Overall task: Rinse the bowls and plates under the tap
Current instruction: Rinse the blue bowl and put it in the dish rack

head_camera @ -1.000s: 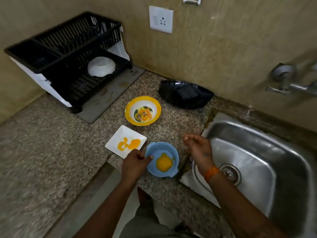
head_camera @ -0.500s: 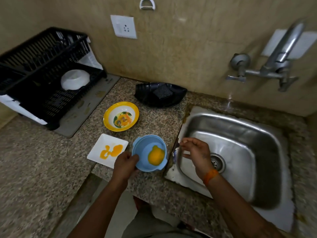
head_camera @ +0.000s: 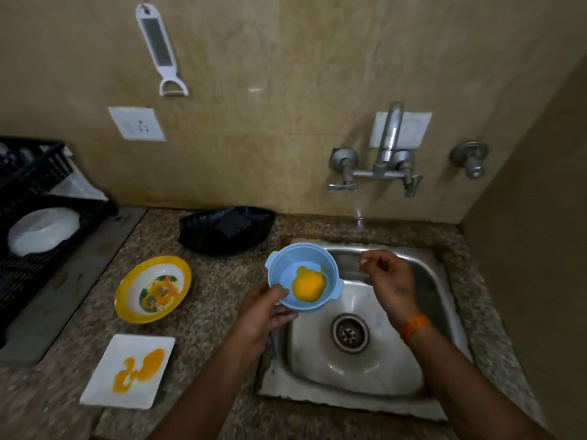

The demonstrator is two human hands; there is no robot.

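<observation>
My left hand (head_camera: pixel 263 308) grips the near rim of a blue bowl (head_camera: pixel 287 269) smeared with orange sauce, held in the air at the left edge of the steel sink (head_camera: pixel 359 373). My right hand (head_camera: pixel 389 281) hovers over the sink just right of the bowl, empty, fingers loosely curled. The tap (head_camera: pixel 389 144) is on the wall behind the sink; no water runs. On the counter lie a yellow-rimmed bowl (head_camera: pixel 152 289) with food stains and a white square plate (head_camera: pixel 127 369) with orange smears.
A black dish rack (head_camera: pixel 35 198) at the far left holds an upturned white bowl (head_camera: pixel 43 230). A black tray (head_camera: pixel 225 228) with a dark sponge sits at the wall. A white peeler (head_camera: pixel 160 49) hangs above a wall socket (head_camera: pixel 136 123).
My left hand lifted the blue bowl off the counter and carried it right to the sink edge. The view swung right and up, bringing the tap into full view.
</observation>
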